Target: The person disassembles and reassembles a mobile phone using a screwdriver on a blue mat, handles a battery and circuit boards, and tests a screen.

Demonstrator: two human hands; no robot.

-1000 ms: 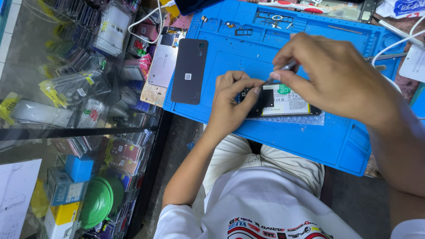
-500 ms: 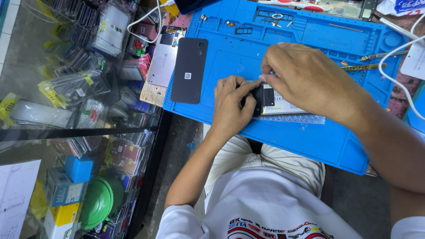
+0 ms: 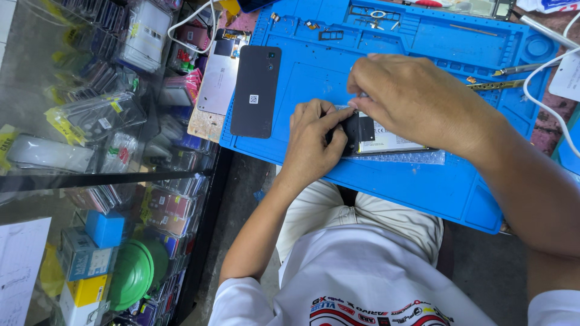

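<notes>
- On the blue mat (image 3: 423, 187), the opened phone (image 3: 386, 140) lies back-off; its black back cover (image 3: 256, 92) sits apart.
- Left hand (image 3: 314, 142) curls closed, pinning the phone's dark end; right hand (image 3: 417, 99) pinches at the same spot, work unfinished.

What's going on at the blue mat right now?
A person is working on an opened phone lying on a blue repair mat. The left hand steadies its dark end while the right hand presses fingertips onto the same spot. A detached dark back cover lies on the mat to the left, with tweezers near the far right edge.
</notes>
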